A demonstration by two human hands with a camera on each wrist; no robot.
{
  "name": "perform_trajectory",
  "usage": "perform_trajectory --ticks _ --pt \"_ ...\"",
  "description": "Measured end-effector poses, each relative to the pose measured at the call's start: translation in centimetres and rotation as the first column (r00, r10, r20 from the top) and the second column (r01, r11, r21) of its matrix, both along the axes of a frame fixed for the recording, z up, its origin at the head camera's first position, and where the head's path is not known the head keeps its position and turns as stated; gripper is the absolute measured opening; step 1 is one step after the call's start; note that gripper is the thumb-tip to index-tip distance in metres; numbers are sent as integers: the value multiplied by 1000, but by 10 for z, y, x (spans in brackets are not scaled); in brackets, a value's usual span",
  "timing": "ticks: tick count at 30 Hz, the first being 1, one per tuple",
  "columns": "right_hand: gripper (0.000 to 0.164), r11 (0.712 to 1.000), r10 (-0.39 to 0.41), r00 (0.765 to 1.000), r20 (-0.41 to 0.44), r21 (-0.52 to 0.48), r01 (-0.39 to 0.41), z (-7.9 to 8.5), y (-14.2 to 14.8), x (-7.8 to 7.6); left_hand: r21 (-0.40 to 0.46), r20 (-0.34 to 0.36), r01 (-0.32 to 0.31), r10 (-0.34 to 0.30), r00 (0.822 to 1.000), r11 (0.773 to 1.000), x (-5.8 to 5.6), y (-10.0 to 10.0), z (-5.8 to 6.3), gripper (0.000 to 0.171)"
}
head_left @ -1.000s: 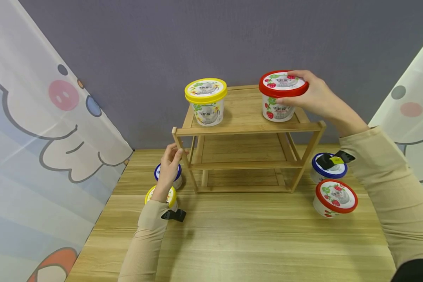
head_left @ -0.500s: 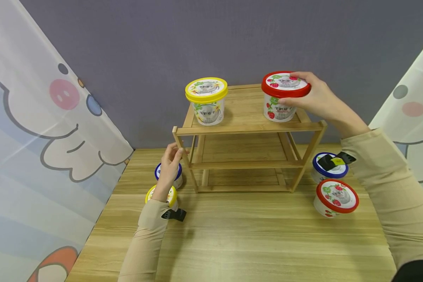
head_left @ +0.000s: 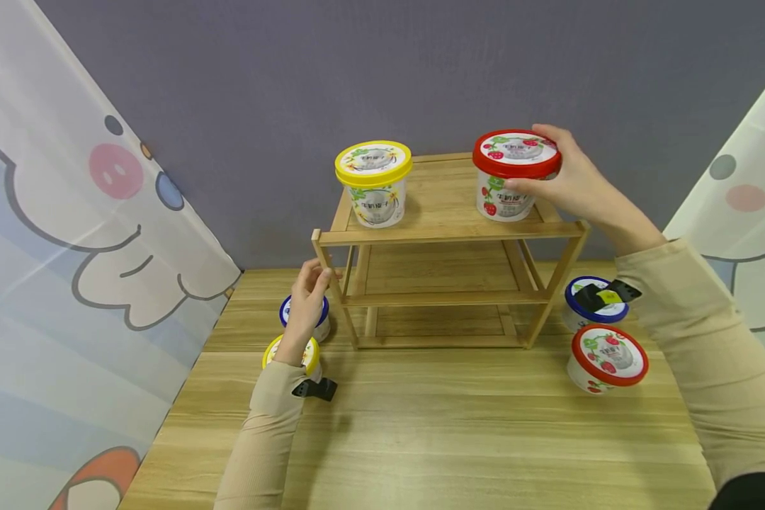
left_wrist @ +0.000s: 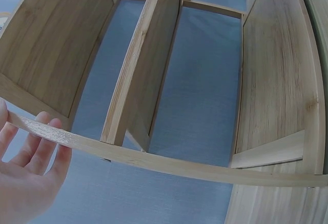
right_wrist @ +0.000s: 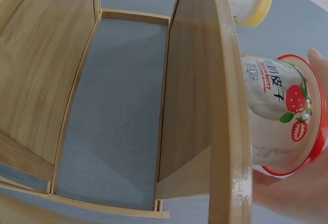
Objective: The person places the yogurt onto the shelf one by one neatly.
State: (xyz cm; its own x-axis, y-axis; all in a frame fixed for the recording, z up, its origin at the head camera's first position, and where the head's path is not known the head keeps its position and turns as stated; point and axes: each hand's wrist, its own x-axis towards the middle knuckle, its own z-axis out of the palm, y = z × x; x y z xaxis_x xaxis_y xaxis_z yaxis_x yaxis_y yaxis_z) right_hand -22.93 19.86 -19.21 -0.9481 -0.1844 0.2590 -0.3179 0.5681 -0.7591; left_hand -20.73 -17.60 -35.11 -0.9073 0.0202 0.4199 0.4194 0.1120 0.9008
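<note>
In the head view, my right hand [head_left: 574, 178] is curved round the rim of a red-lidded tub [head_left: 506, 202] with strawberry prints. The tub stands upright on the top tier of a wooden rack [head_left: 446, 230], towards its right end. The thumb lies at the near side of the lid and the fingers at its right edge. My left hand [head_left: 307, 294] holds the rack's left front post, its fingers round the wood in the left wrist view. A yellow-lidded tub [head_left: 372, 180] stands at the left of the same tier.
On the table [head_left: 421, 425], a blue-lidded tub [head_left: 321, 329] and a yellow-lidded tub [head_left: 312, 368] stand left of the rack, partly behind the left arm. Right of it are another blue-lidded tub [head_left: 576, 319] and a red-lidded tub [head_left: 608, 358]. A grey wall [head_left: 280, 85] rises behind.
The held red-lidded tub has shifted slightly right on the top tier. My right fingers have slid from the lid's top to its right edge. The left hand has stayed in place.
</note>
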Motion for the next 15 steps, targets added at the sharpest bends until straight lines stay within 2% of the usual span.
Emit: perform_trajectory --ticks 7,15 --pt "81 997 1 999 -44 -80 -5 -6 -1 8 -8 -11 -3 2 1000 1000 1 1 0 27" --pt "71 985 -85 989 -122 -157 65 -13 -2 22 11 -23 0 0 1000 1000 0 1 -1 28"
